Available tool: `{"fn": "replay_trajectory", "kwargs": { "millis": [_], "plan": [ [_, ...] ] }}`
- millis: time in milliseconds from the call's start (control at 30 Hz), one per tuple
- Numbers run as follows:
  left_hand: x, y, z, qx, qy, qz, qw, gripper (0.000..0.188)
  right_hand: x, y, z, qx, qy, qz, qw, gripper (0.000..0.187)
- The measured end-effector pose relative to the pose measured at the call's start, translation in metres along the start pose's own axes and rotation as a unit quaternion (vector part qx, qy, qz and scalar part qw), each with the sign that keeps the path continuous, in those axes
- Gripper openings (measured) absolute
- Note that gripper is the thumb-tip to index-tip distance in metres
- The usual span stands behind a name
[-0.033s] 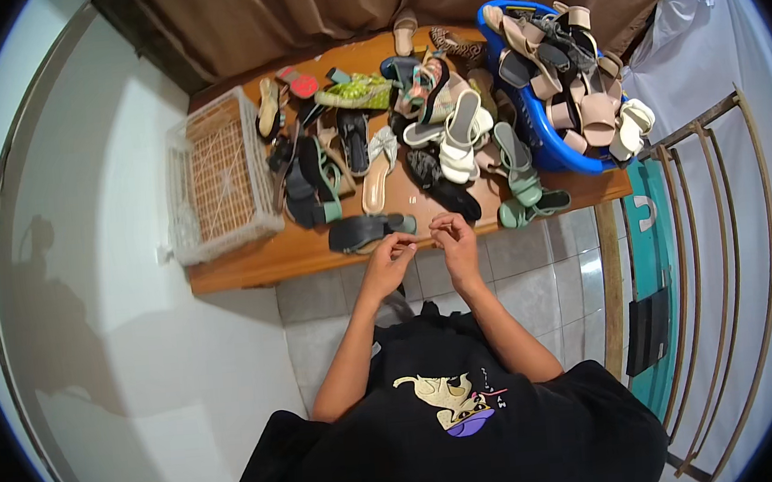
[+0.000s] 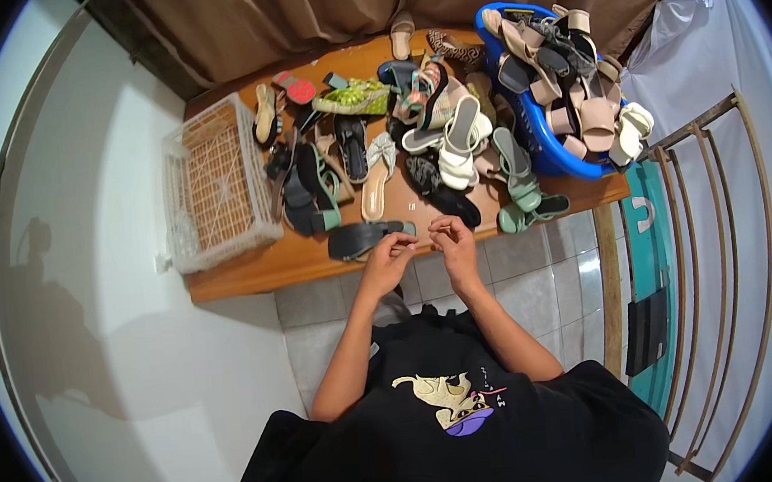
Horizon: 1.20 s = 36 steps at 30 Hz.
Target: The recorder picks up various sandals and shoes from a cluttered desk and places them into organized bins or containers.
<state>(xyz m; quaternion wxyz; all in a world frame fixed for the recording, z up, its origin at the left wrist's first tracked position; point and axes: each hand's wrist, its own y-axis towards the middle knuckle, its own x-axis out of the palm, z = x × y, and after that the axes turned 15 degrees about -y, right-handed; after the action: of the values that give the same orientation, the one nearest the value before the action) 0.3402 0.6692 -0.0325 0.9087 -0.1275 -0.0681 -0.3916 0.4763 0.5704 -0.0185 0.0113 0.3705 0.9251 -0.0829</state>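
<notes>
My left hand (image 2: pixel 389 256) is at the table's front edge, fingers bent and thumb drawn in toward the index finger. My right hand (image 2: pixel 455 242) faces it across a small gap, its fingertips pinched together. Anything between the fingertips is too small to make out. Right by my left hand a black slide sandal (image 2: pixel 359 240) lies along the table edge. Beyond my hands are a beige flat sandal (image 2: pixel 376 192) with a knotted strap and a black shoe (image 2: pixel 454 201). Green heeled sandals (image 2: pixel 522 199) lie to the right of my right hand.
Many mixed sandals and shoes, including a lime-green one (image 2: pixel 352 99) and white ones (image 2: pixel 458 149), cover the wooden table (image 2: pixel 235 278). A clear plastic crate (image 2: pixel 178 189) stands at left. At right, a blue basket (image 2: pixel 536 129) is heaped with sandals beside a metal rack (image 2: pixel 711 252).
The view has tilted slightly, so the table and shoes sit a little lower in the picture. My hands keep the same pose.
</notes>
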Motion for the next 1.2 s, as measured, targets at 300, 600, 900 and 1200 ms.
{"fn": "replay_trajectory", "kwargs": {
  "millis": [300,600,900,1200],
  "plan": [
    [-0.027,0.134,0.01,-0.08,0.088,-0.093,0.989,0.031,0.007,0.128,-0.02,0.04,0.004,0.026,0.999,0.009],
    [0.006,0.23,0.008,-0.098,0.088,-0.084,0.988,0.04,-0.044,0.178,-0.007,0.1,-0.049,0.176,0.978,0.027],
    [0.055,0.299,-0.02,-0.091,0.077,0.191,0.974,0.098,-0.103,0.218,0.001,0.059,-0.278,0.223,0.932,0.048],
    [0.055,0.315,-0.017,-0.071,0.228,0.153,0.959,0.073,-0.156,0.214,0.014,0.072,-0.652,0.054,0.753,0.085]
  ]
}}
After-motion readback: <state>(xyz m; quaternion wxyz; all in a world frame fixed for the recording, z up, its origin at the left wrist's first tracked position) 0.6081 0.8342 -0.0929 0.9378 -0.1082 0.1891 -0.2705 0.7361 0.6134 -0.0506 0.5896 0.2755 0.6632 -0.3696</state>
